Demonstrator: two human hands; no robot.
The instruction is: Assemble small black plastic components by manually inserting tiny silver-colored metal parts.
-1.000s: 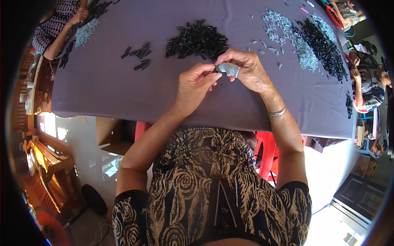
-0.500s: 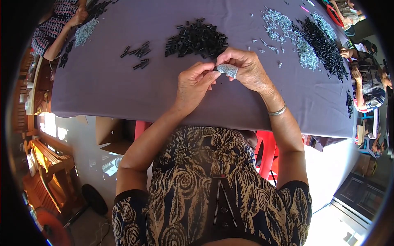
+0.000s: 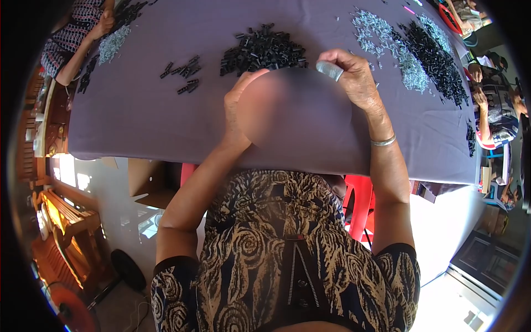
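My left hand (image 3: pixel 237 108) is above the purple-grey tablecloth (image 3: pixel 160 124), just below a heap of short black plastic pieces (image 3: pixel 265 52). A blurred round patch covers its fingers, so what they hold, if anything, is hidden. To the right, my right hand (image 3: pixel 358 82) is raised apart from it, fingers curled in toward the thumb. A grey wrap (image 3: pixel 330 70) covers that thumb. Anything pinched there is too small to make out. Left of the heap lie several black pieces (image 3: pixel 188 67) in a small loose group.
Small clear pieces (image 3: pixel 373 30) are scattered at the right, beside a denser clear pile (image 3: pixel 414 74) and a long black pile (image 3: pixel 437 63). Another person's hand (image 3: pixel 105 23) is at the far left, near more clear pieces (image 3: pixel 114 45). Other people sit along the right side.
My hands have parted: the right has moved up and right, the left slightly left. A blurred patch now covers the left fingers.
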